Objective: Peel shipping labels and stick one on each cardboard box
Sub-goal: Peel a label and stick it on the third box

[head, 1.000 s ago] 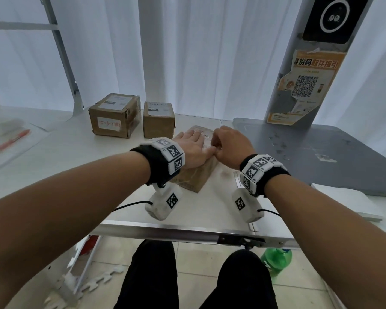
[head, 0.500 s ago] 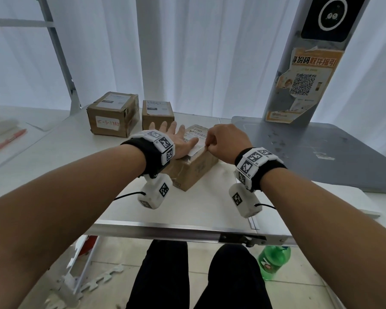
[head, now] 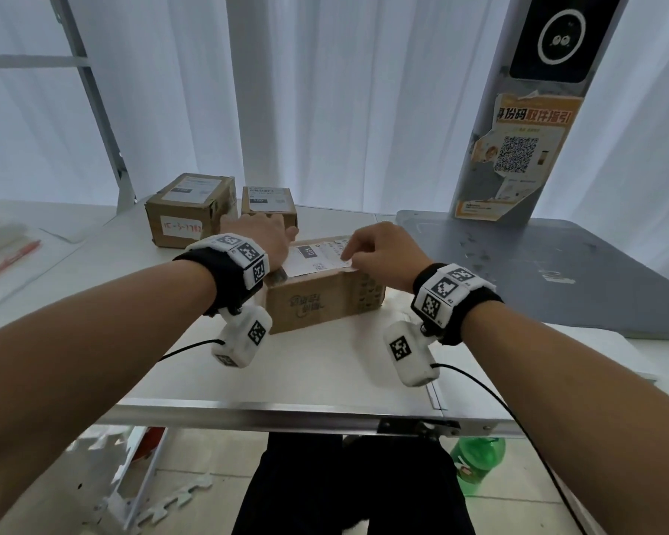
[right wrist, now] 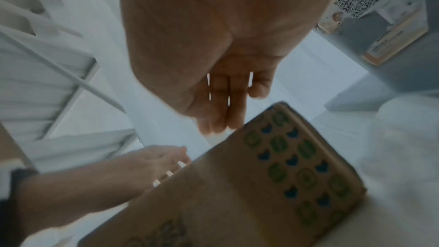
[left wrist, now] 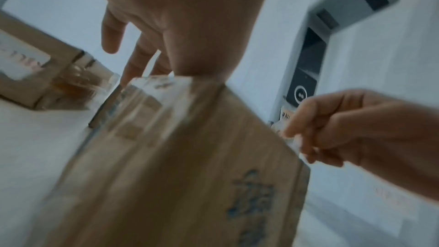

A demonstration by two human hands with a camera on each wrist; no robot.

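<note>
Both hands meet the nearest box: left hand flat with straight fingers on its top, right hand pinching the label at the near edge.

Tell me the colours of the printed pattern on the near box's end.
Green and blue marks on brown cardboard box, clearest in right wrist view.

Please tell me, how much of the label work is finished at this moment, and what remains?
Done: the two boxes at the back, the larger box and the smaller box, each carry a white label on top. In hand: on the near box a label lies on top; the right hand pinches its edge, and the left hand rests at the box's far left corner. Left: press this label flat. No unlabelled box is visible.
</note>
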